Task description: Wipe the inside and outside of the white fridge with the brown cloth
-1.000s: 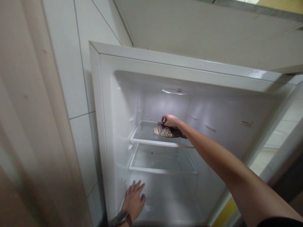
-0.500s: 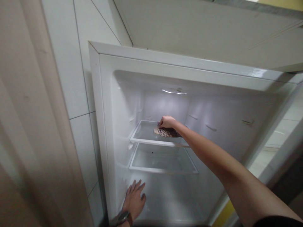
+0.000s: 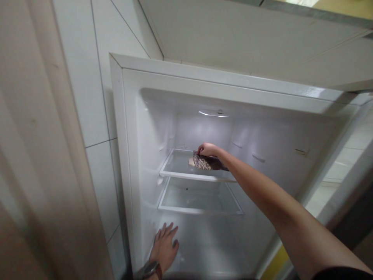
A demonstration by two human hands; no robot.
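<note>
My right hand (image 3: 207, 149) reaches deep into the refrigerator (image 3: 145, 163) and pinches a dark patterned cloth (image 3: 206, 162). The cloth lies over the upper glass shelf (image 3: 177, 171), and its lighter corner shows at the left; part of it is hidden behind my forearm. Low on the left, my left hand (image 3: 164, 247) has its fingers spread and rests by the inner side wall. A watch (image 3: 151, 269) is on that wrist.
A lower glass shelf (image 3: 198, 196) sits beneath the upper one, with a small dark speck (image 3: 187, 189) on it. The interior lamp (image 3: 214, 112) glows on the ceiling. White tiles (image 3: 81, 85) and a beige curtain-like surface (image 3: 32, 136) stand at the left.
My right hand has shifted very slightly to the right with the cloth in its fingers. My left hand stays spread in nearly the same place.
</note>
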